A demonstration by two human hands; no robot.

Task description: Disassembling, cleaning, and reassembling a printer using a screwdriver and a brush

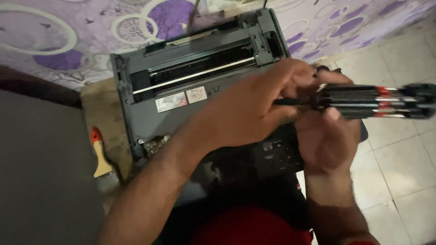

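While both forearms reach up from near edge, left hand (254, 109) & right hand (324, 136) meet w/ fingers clamped on multi-bit screwdriver (372, 100), held level over open printer (200, 86), right side.

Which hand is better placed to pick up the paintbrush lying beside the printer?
Probably the left hand. Its arm comes in on the side where the paintbrush lies by the printer. The right hand is farther off, and both hold the multi-bit screwdriver.

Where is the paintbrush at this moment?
In the head view, the paintbrush lies at the left on the wooden surface, beside the opened printer's left edge, apart from both hands.
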